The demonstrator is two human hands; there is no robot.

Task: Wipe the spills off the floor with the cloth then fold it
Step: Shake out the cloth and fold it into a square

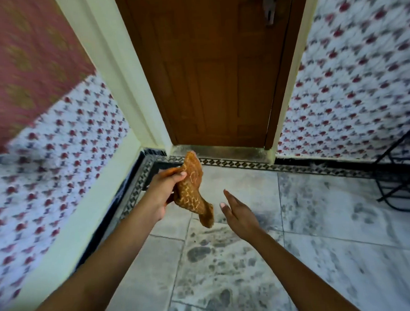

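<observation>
Head view, L to R: white wall tiles w/ red flower print [58, 150] run down the left side, blurred. The left hand [164, 192] is raised in front of the doorway, fingers and thumb curled round the upper part of the orange-brown patterned cloth [194, 195]. The cloth is bunched, its tail hangs free below the grip, well above the floor, touching nothing else. Behind it stands a brown panelled wooden door [219, 72]. The right hand [239, 215] is just beside the cloth's tail but apart from it, fingers straight, holding nothing. Under both lie grey-white marble floor tiles [319, 221] w/ dark blotches; can't tell if those are wet marks or stone pattern. Far right is a black metal wire stand [397, 170]. Risks, IMO: a one-handed grip on a crumpled wad could let the cloth slip and drop. Folding mid-air w/o finding the corners would prob. give a lopsided fold. If the blotches are spill, folding now leaves the floor unwiped, and wet tiles mean a slip underfoot.
</observation>
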